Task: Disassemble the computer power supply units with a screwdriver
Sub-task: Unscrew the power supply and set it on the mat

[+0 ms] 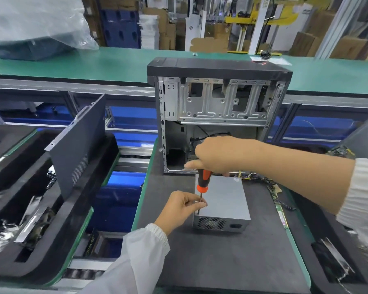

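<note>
Gripping the screwdriver (202,181) handle from above, the right hand (216,154) holds it upright over the power supply (223,205), which lies on the dark surface (221,257) before the open computer case (219,96), while the left hand (182,206) pinches the shaft, apparently steadying the tip on a corner screw.

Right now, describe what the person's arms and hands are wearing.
Both hands are bare, with no gloves, rings or watch visible on the left hand or the right hand. The left sleeve is smooth white fabric with a gathered elastic cuff at the wrist. The right sleeve is white too, with a ribbed texture, pushed back to leave the forearm uncovered.
</note>
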